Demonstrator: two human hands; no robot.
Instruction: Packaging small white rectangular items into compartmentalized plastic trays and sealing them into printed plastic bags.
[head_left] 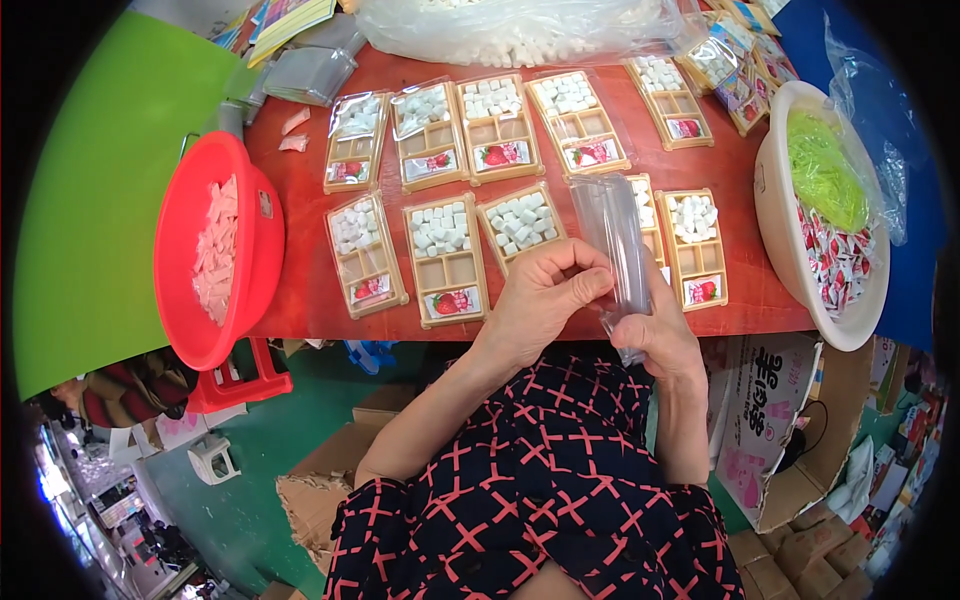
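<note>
A bundle of clear plastic sleeves [622,240] stands tilted above the table's front edge. My right hand [662,330] is closed round its lower right side, thumb across the front. My left hand [545,300] pinches at the left edge of the bundle, thumb against bent forefinger. Behind my hands lie several beige compartment trays in two rows, with white cubes and a strawberry-printed sachet showing in most. A front-row tray [450,270] lies left of my left hand, and another tray [697,250] right of my right hand. The bundle partly hides a tray [646,215].
A red basin [265,230] of pink wrapped pieces stands at the left. On the right, a cream basin [775,185] holds red-and-white sachets and green shreds. A large clear bag [520,30] of white cubes lies at the back. An open carton [765,430] stands below right.
</note>
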